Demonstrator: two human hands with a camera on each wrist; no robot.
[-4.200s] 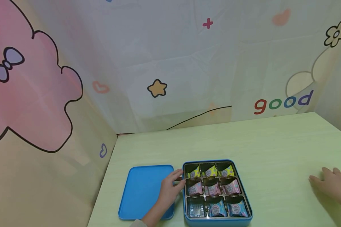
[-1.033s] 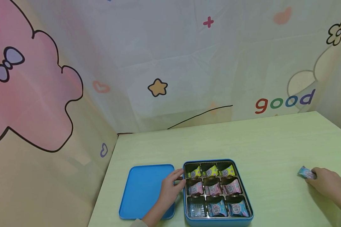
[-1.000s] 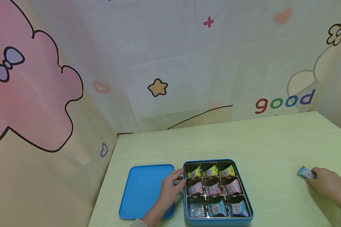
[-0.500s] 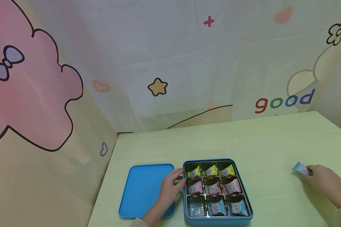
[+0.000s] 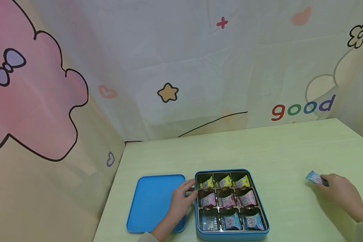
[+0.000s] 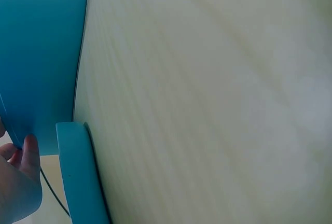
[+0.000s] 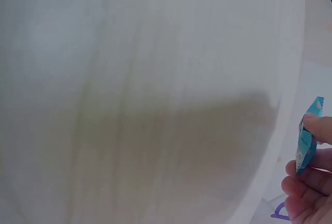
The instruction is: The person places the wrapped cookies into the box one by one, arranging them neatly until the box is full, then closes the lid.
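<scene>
In the head view, my right hand (image 5: 341, 191) pinches a small blue wrapped candy (image 5: 315, 177) above the right side of the table. The right wrist view shows the same candy (image 7: 307, 143) between thumb and fingers. My left hand (image 5: 181, 200) rests its fingertips against the left side of a blue tin (image 5: 233, 236). Dark compartments fill the tin: yellow wrapped candies (image 5: 224, 182) at the back, pink ones (image 5: 227, 200) in the middle row, and two blue ones (image 5: 231, 222) in front. The front left compartment (image 5: 209, 222) holds no candy.
A flat blue lid (image 5: 152, 201) lies left of the tin, partly under my left forearm. The pale green table (image 5: 284, 151) meets a printed cloth backdrop (image 5: 199, 67) at the back and left.
My right hand, bare of any candy in the oldest frame, has picked up the blue candy and moved left with it. The left hand and tin have stayed put.
</scene>
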